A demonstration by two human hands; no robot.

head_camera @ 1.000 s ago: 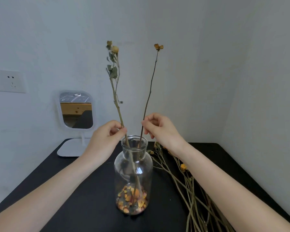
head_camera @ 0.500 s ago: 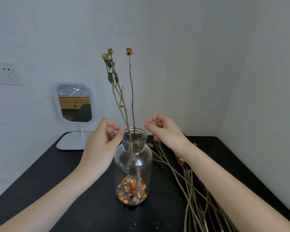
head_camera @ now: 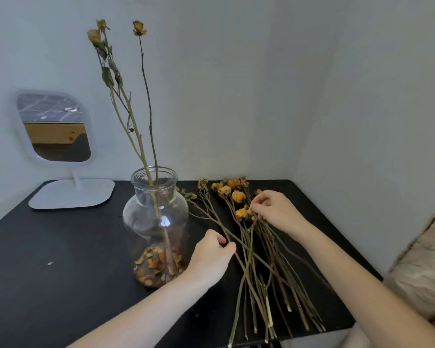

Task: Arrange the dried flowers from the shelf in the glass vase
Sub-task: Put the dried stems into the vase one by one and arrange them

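A clear glass vase [head_camera: 136,222] with dried petals at its bottom stands on the black table [head_camera: 60,259]. Two tall dried flowers [head_camera: 146,101] lean in it. To its right a bundle of dried flowers [head_camera: 251,247] lies flat, yellow heads toward the wall. My left hand [head_camera: 211,257] is beside the vase's right side and pinches one thin stem of the bundle between thumb and fingers. My right hand [head_camera: 276,212] rests on the bundle just below the yellow heads, its fingers curled round stems there.
A white table mirror [head_camera: 55,126] on a flat base stands at the back left. Walls close the corner behind and to the right. A beige furry fabric [head_camera: 425,272] lies past the table's right edge. The stem ends reach the table's front edge.
Both hands let go of the two flowers, which now stand alone in the vase. The hands dropped to the bundle on the table, and my view turned right and down.
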